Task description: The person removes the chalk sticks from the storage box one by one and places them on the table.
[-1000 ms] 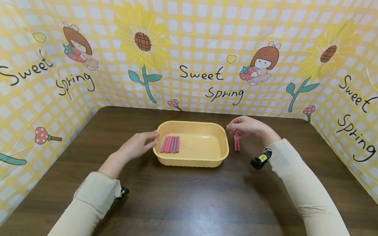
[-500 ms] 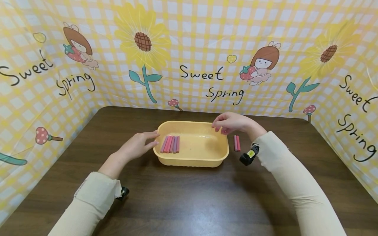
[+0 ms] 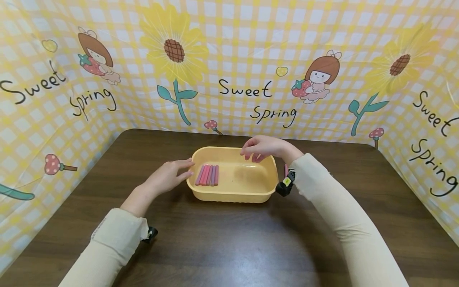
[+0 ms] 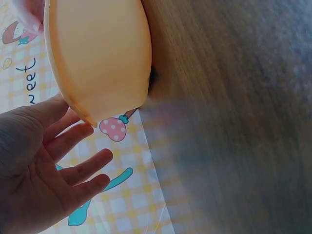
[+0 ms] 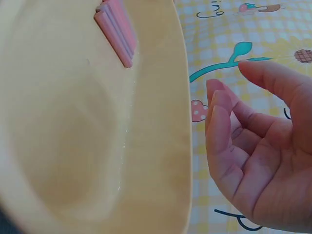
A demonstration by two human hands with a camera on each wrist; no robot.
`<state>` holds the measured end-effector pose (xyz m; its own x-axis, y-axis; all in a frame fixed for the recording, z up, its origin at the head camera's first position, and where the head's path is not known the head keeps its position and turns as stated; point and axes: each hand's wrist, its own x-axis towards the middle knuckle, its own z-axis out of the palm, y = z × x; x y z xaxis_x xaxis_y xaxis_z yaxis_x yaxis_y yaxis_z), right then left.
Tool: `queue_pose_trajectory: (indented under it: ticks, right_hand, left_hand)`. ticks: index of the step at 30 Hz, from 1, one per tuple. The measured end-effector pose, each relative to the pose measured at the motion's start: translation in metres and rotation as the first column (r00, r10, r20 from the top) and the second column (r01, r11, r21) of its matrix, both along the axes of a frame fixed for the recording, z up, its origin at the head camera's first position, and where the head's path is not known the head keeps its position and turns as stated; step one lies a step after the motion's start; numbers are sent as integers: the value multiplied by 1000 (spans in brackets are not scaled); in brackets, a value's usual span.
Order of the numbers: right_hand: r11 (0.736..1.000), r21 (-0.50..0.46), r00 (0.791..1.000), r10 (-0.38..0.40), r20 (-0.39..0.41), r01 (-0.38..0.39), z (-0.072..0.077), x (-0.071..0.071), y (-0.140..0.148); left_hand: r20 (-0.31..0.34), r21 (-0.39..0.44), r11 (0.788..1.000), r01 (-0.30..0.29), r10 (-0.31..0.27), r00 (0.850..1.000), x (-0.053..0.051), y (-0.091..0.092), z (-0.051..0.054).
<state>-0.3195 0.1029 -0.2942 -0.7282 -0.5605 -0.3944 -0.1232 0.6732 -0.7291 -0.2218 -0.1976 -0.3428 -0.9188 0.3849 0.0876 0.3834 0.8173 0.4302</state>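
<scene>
A yellow plastic basin (image 3: 236,197) stands on the table, with a row of several pink and purple chalk-like sticks (image 3: 207,175) at its left end. My left hand (image 3: 161,180) touches the basin's left rim with thumb and fingertips; in the left wrist view its other fingers (image 4: 87,168) are spread and relaxed. Over the basin's far right rim hovers my right hand (image 3: 265,147). In the right wrist view that hand (image 5: 263,146) has loosely curled fingers, with the thumb apart and nothing visible between them. Right of the basin, another stick (image 3: 286,170) shows, partly hidden by the wrist camera.
A dark wooden table (image 3: 215,243) extends around the basin. Yellow checked cloth (image 3: 247,52) printed with flowers surrounds its back and sides. A black wrist camera (image 3: 285,184) is close to the basin's right rim.
My right hand has moved left from above the two sticks beside the basin to over the basin's far rim. Its forearm now covers part of those sticks. The left hand has stayed put.
</scene>
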Motion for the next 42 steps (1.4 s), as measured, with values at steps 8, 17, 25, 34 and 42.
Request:
queue_pose_trajectory:
  ticks: [8, 17, 25, 34, 42]
  right_hand:
    - [1000, -22, 999, 21, 34, -21, -11, -12, -15]
    - [996, -16, 993, 87, 79, -86, -21, -22, -31]
    - [986, 18, 981, 164, 104, -167, -31, -26, -46]
    - [975, 78, 973, 198, 122, -208, -41, -28, -59]
    - [980, 61, 959, 170, 227, -188, -60, -31, -71]
  left_hand:
    - [-13, -2, 1000, 9, -9, 1000, -1, 0, -1]
    - [-11, -3, 1000, 2, -2, 1000, 0, -1, 0]
    - [-20, 2, 1000, 7, -7, 1000, 2, 0, 1]
    - [-25, -1, 1000, 7, -7, 1000, 2, 0, 1]
    - [-27, 1, 1000, 10, -10, 1000, 1, 0, 0]
